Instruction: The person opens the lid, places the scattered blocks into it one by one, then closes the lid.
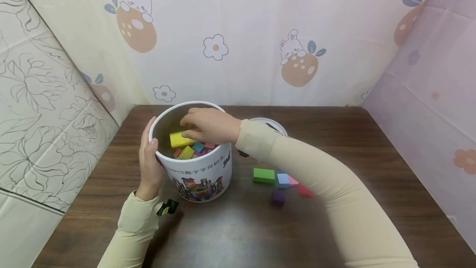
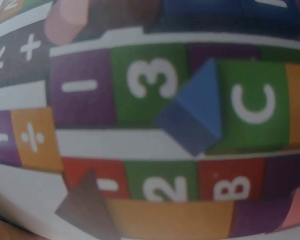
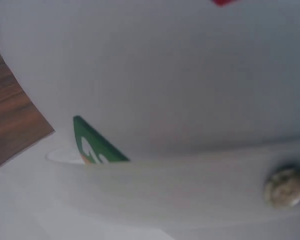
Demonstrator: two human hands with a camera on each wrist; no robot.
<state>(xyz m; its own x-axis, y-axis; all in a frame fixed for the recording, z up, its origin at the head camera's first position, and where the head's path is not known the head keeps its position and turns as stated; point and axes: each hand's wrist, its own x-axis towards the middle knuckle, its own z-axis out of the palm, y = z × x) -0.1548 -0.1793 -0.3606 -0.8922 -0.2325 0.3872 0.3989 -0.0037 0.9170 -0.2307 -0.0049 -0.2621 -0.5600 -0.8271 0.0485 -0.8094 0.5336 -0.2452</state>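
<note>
A white bucket [image 1: 197, 177] with printed toy blocks on its side stands at the left of the table. My left hand [image 1: 150, 164] holds it at the left, thumb on the rim and fingers along the outer wall. My right hand [image 1: 212, 125] reaches in over the rim and pinches a yellow block [image 1: 180, 139] between thumb and fingers. Below it lie several coloured blocks, among them another yellow block [image 1: 186, 153] and a blue block [image 1: 198, 147]. The left wrist view is filled by the bucket's printed wall [image 2: 160, 145]; the right wrist view shows its white side [image 3: 155, 90].
Right of the bucket on the brown table [image 1: 230, 235] lie a green block [image 1: 264, 175], a light blue block [image 1: 283, 180], a purple block [image 1: 278, 197], and pink and red pieces [image 1: 305, 190]. A round white lid [image 1: 277, 124] lies behind the right forearm, partly hidden.
</note>
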